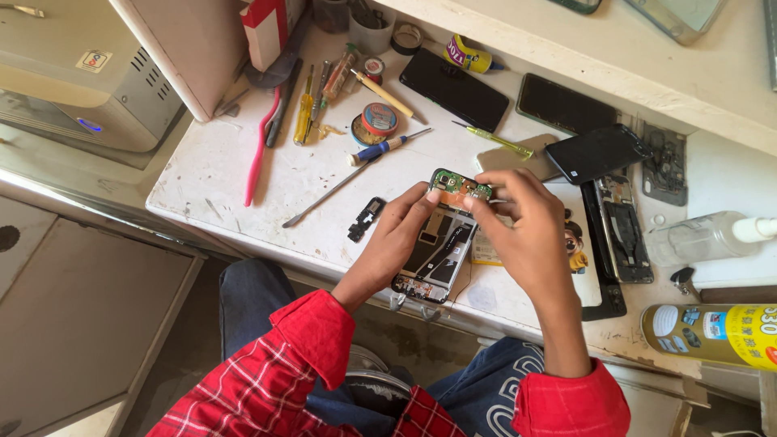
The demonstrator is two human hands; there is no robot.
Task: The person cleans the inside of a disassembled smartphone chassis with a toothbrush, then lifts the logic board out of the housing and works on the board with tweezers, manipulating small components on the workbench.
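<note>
The opened phone point(441, 243) lies at the front edge of the white counter point(218, 174), back cover removed, circuitry exposed. The left hand point(396, 239) grips its left side, fingers closed around it. The right hand point(526, 235) pinches at its top board. A small black part point(366, 218) lies just left; screwdrivers point(387, 147) lie beyond.

The person wears a red plaid shirt with rolled-back cuffs and blue jeans with white lettering.
</note>
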